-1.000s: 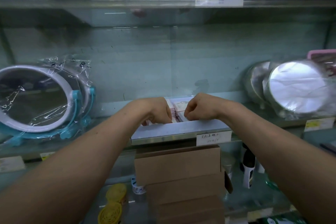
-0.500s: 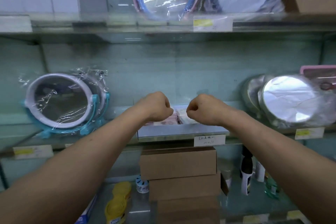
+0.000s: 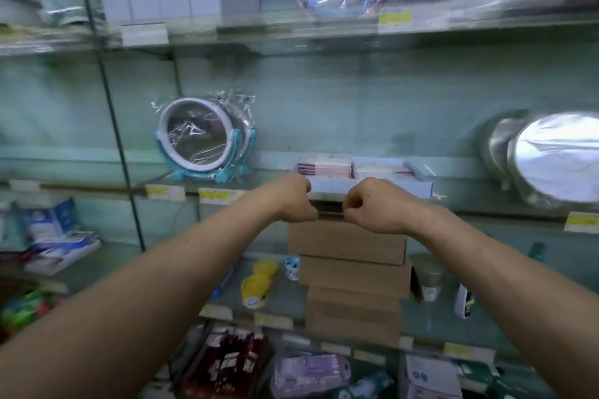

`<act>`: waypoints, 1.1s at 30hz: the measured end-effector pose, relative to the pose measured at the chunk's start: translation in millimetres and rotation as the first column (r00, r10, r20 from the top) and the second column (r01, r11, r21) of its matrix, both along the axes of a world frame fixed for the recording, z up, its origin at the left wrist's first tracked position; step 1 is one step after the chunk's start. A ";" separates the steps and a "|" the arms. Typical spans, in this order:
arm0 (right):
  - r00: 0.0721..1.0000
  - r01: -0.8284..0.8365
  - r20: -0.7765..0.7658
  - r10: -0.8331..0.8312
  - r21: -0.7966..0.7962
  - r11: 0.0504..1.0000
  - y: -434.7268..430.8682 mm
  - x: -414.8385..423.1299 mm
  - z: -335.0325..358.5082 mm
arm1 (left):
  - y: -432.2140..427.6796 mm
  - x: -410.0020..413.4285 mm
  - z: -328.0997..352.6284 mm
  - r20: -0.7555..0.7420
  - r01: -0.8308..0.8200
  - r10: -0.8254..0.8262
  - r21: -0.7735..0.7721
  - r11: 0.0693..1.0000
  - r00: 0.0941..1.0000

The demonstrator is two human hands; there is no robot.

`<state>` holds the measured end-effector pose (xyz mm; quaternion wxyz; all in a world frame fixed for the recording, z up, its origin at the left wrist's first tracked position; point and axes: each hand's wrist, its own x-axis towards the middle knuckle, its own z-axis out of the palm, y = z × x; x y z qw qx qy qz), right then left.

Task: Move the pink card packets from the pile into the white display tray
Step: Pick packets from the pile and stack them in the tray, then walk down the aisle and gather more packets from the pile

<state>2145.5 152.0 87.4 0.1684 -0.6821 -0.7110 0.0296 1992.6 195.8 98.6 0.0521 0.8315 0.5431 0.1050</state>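
Note:
The white display tray point(image 3: 392, 188) sits on the glass shelf at centre. Pink card packets point(image 3: 327, 168) stand in a row inside its left part, and paler packets point(image 3: 379, 169) fill the right part. My left hand point(image 3: 291, 201) and my right hand point(image 3: 372, 208) hover side by side just below the tray's front wall, in front of the shelf edge. Both are curled into fists, and I see nothing held in either. No separate pile of packets is in view.
A stack of brown cardboard boxes point(image 3: 346, 244) stands on the shelf under the tray, right behind my hands. A wrapped round mirror point(image 3: 199, 142) stands left of the tray and silver round mirrors point(image 3: 557, 155) to its right. Packaged goods fill the lower shelves.
Both hands have drawn back out of the tray and dropped below its front wall, still curled. The view has pulled back and now shows more of the lower shelves.

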 end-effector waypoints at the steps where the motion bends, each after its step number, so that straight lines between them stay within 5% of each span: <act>1: 1.000 -0.022 -0.001 0.022 -0.013 1.000 -3.1 -5.0 -4.1 | -6.6 -5.0 -4.7 -0.021 -0.022 0.022 0.000 1.000 1.000; 15: 0.968 -0.247 0.018 0.249 -0.077 0.966 -14.9 -80.4 -21.8 | -49.2 -80.6 -24.2 -0.105 -0.228 0.222 -0.044 0.973 0.969; 33: 0.934 -0.342 0.080 0.348 -0.074 0.937 27.3 -197.4 -17.3 | -20.1 -190.4 -25.8 -0.087 -0.328 0.325 -0.015 0.945 0.942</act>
